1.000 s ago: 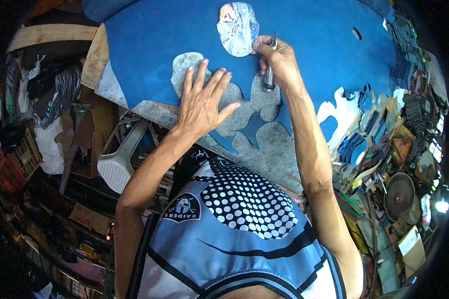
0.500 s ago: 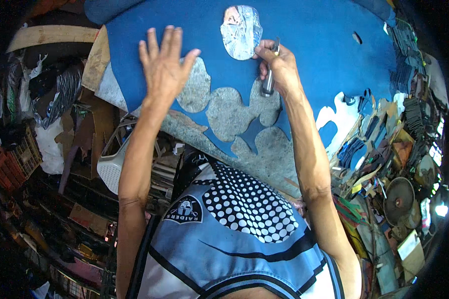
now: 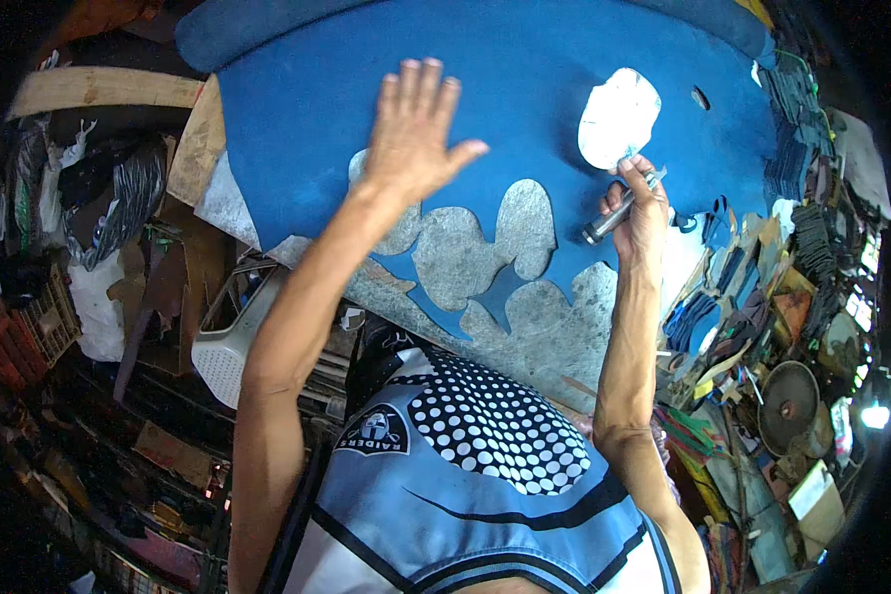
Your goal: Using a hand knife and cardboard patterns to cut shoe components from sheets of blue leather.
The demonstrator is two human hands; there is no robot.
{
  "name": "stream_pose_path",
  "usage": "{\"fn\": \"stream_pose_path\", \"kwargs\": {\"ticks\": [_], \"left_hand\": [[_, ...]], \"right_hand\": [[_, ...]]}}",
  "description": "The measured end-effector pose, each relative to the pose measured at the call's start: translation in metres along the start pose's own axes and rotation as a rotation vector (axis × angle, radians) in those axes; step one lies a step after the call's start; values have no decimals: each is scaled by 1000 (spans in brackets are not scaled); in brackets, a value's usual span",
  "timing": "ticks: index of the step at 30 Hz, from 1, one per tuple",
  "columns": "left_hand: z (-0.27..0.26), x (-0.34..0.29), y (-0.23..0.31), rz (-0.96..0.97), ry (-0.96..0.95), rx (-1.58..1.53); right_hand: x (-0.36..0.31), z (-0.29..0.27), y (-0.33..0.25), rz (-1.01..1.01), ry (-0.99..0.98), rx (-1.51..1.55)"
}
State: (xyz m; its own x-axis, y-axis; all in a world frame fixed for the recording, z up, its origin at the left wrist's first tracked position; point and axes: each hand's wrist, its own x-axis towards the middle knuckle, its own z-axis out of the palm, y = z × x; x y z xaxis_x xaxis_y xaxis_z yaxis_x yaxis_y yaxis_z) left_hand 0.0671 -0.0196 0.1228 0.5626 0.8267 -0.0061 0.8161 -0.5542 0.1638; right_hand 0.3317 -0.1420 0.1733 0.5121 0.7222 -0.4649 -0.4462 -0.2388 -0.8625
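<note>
Right hand (image 3: 642,210) is sitting farther right over the blue sheet (image 3: 317,129), carrying the flat piece (image 3: 619,117) along. Piece is now showing white, replacing its earlier silvery print. Cutter (image 3: 609,221) is slanting, no longer near-upright. Upper-right hole (image 3: 525,228) is lying uncovered. Left hand (image 3: 413,144) is coming back toward the middle, partly hiding the left hole (image 3: 398,234).

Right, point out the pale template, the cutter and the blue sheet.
Pale template (image 3: 619,117): head view, middle of its white face.
Cutter (image 3: 605,223): head view, on its handle, below the fingers.
Blue sheet (image 3: 527,109): head view, a bare part near its middle.
</note>
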Motion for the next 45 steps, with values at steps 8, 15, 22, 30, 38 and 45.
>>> {"fn": "stream_pose_path", "kwargs": {"ticks": [8, 15, 22, 30, 38, 45], "left_hand": [[18, -89, 114, 409, -174, -549], [-8, -162, 49, 99, 105, -470], [-21, -205, 29, 89, 38, -504], [-22, -207, -20, -260, 368, -384], [-8, -184, -66, -531, 442, -365], [2, -181, -64, -516, 483, -376]], "right_hand": [[2, 17, 10, 38, -101, -142], [-14, 28, 5, -100, -30, -820], [-69, 80, 21, -235, -515, -1240], [-100, 149, 59, -617, -926, -1242], [-67, 207, 93, -1013, -1233, -1227], [-57, 213, 104, -1078, -1253, -1214]]}}
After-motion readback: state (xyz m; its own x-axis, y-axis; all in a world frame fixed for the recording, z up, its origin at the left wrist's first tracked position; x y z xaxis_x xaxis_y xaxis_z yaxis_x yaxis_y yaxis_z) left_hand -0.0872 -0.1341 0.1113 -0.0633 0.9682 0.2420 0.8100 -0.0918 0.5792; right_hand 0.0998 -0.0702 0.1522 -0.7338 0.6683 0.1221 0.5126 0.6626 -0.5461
